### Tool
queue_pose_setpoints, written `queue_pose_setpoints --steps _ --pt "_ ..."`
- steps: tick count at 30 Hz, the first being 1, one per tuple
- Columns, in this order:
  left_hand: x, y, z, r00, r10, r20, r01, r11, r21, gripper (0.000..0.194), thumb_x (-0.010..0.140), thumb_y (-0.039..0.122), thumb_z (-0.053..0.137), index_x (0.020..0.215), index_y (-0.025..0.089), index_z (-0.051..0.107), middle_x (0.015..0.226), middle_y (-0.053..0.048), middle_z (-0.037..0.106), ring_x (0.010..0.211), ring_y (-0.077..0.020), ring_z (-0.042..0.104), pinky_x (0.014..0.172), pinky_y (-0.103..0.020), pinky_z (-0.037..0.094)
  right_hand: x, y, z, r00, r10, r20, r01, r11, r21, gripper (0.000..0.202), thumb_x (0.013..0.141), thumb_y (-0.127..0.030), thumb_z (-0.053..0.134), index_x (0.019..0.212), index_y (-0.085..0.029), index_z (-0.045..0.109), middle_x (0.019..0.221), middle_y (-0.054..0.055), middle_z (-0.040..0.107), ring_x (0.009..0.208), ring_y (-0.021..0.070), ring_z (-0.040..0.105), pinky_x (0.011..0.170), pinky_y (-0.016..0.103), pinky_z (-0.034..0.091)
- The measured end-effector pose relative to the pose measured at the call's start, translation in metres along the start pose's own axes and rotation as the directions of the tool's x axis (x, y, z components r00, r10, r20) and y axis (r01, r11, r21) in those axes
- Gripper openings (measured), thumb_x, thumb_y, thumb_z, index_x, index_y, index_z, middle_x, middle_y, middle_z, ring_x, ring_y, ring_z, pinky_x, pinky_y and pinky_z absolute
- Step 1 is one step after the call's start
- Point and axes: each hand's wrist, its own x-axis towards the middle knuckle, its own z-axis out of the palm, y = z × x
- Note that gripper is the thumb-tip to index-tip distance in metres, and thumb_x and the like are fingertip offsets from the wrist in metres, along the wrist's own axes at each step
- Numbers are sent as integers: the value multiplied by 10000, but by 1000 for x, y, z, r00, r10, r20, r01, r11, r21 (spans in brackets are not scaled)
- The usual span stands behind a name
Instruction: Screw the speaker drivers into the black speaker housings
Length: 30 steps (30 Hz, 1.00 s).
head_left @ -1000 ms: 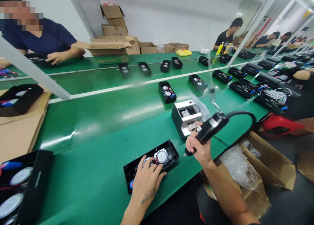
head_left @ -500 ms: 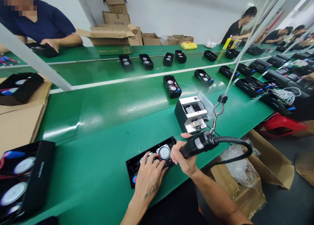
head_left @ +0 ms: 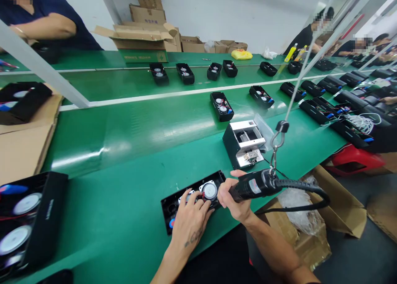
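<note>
Case (head_left: pixel 170 208) lies on the surface (head_left: pixel 124 226), nearer us than the machine (head_left: pixel 252 143) and left of it. Our left hand (head_left: pixel 190 218) spreads over the speakers (head_left: pixel 209 190); whether its grip is closed, we cannot tell. Our right hand (head_left: pixel 234 201) has its grip wrapped around the power screwdriver (head_left: pixel 254 184), tip hidden. Risk, we judge: held tilted, it could slip and score a speaker or catch our fingers.

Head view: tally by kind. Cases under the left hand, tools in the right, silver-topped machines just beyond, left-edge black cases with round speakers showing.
Open black case: 1
Power tool: 1
Silver-topped machine: 1
Left-edge speaker cases: 2
Total: 5
</note>
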Motion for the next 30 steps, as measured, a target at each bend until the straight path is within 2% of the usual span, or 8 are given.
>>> queue_pose_setpoints --steps 6,23,30 --pt "0 1 -1 1000 -3 -15 3 1000 -14 90 1028 263 662 997 241 744 853 -24 777 1100 -288 691 1172 -580 422 5 -11 7 992 -116 -40 118 992 42 424 1017 -365 712 1321 -327 419 657 -124 572 378 89 451 414 262 413" --pt "-2 0 2 1000 -19 16 20 1000 -24 99 1026 260 666 1050 253 762 871 -28 785 1129 -298 689 1189 -604 413 10 -11 11 986 -166 -3 166 986 30 378 1039 -342 682 1329 -319 440 664 -122 571 388 82 465 435 246 449" --pt "-3 0 4 1000 -20 17 20 1000 -15 124 1042 273 650 1086 236 760 887 -30 788 1139 -302 690 1198 -614 394 1 -4 7 982 -191 6 191 982 15 405 1040 -281 678 1351 -342 425 735 -105 579 430 75 475 449 241 426"
